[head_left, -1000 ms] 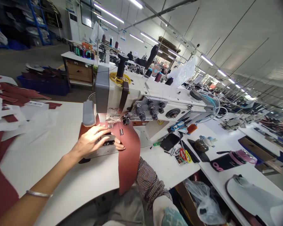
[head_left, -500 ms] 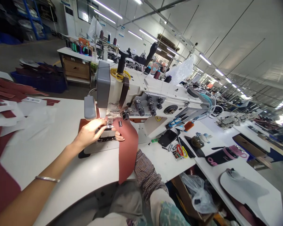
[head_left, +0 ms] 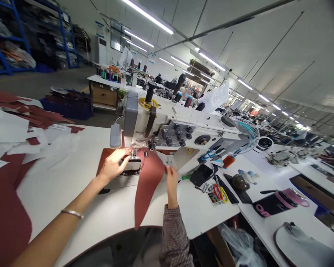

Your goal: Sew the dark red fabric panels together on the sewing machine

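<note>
A reddish-brown leather-like piece (head_left: 150,181) with a small dark label (head_left: 146,154) lies at the presser foot (head_left: 134,152) of a sewing machine (head_left: 167,115). Its pointed end hangs toward the table's front edge. My left hand (head_left: 114,163) is at the left of the presser foot, thumb and fingers bent together; what is between their tips is hidden. On the other side, my right hand (head_left: 171,178) pinches the right edge of the piece, and its fingers are slightly blurred.
Reddish-brown pieces (head_left: 5,207) and white sheets (head_left: 5,126) cover the table's left side. To the right are a phone (head_left: 202,175), scissors (head_left: 221,193), a jar (head_left: 241,181) and a pink-and-black bottle (head_left: 278,202). A grey box (head_left: 115,135) hangs left of the machine head.
My right hand has moved from beneath the piece near the presser foot to its right edge. The piece's lower end has swung left. My left hand stays by the foot; the view has shifted.
</note>
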Demonstrator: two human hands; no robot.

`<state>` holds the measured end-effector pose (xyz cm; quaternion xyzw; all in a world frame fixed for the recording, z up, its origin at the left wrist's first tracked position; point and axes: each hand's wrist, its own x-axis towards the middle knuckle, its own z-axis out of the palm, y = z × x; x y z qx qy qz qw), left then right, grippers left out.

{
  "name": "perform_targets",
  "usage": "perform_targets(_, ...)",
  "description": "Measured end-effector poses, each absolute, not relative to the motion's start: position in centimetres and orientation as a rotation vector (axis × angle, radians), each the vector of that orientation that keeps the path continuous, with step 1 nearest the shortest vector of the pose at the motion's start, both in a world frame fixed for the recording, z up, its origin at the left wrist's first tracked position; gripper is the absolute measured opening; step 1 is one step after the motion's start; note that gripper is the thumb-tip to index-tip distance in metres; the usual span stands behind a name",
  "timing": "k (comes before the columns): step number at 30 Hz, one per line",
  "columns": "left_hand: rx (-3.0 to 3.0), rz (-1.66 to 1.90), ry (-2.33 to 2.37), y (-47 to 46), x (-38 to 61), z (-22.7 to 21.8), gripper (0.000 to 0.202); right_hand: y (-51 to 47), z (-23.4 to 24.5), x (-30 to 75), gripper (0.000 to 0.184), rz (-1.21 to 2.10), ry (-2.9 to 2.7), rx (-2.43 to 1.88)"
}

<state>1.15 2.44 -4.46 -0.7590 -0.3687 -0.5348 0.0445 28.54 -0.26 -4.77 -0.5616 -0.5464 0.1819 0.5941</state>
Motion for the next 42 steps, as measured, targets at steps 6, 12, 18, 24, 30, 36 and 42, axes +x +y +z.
perform_targets(6,-2.215,-1.723,-1.176,2.0,2.0,-4.4,0.015,0.1,1.9,25.5,0.037,0.325,-1.412,-1.114)
perform_targets(12,-2.193,-1.777,-1.191,1.9,2.4,-4.4,0.019,2.5,2.6,22.5,0.042,0.166,-1.325,-1.145)
perform_targets(18,-2.171,-1.801,-1.226,2.0,2.5,-4.6,0.017,2.7,1.7,23.1,0.049,-0.169,-1.456,-1.089)
perform_targets(24,-2.157,-1.834,-1.208,1.9,2.8,-4.6,0.015,2.9,1.9,23.1,0.046,-0.067,-1.431,-1.074)
perform_targets(30,-2.153,-1.829,-1.222,1.9,2.8,-4.6,0.017,2.8,1.5,22.7,0.044,-0.111,-1.423,-1.067)
perform_targets(36,-2.137,-1.831,-1.231,1.9,2.9,-4.7,0.016,2.6,2.1,22.9,0.042,-0.011,-1.409,-1.089)
perform_targets(42,-2.126,-1.816,-1.216,1.8,3.1,-4.7,0.015,-1.0,-0.4,20.4,0.057,0.877,-1.300,-1.083)
